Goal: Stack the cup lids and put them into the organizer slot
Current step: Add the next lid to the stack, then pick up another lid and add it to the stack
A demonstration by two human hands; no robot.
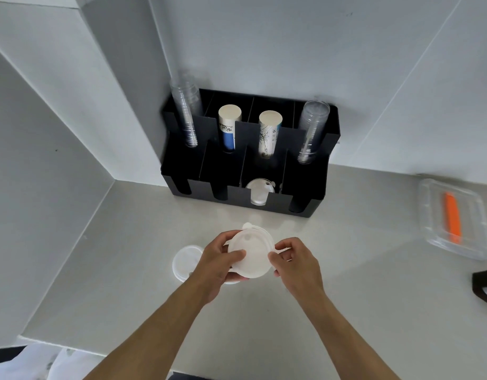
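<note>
A small stack of white cup lids is held above the counter between both hands. My left hand grips its left and lower edge, thumb on top. My right hand pinches the right rim. Another white lid lies flat on the counter just left of my left hand, partly hidden by it. The black organizer stands against the back wall. Its third front slot holds translucent lids; the other front slots look dark.
Rear organizer slots hold two clear cup stacks and two paper cup stacks. A clear plastic box with an orange item sits at the right. A dark object is at the right edge. Walls enclose the left and back.
</note>
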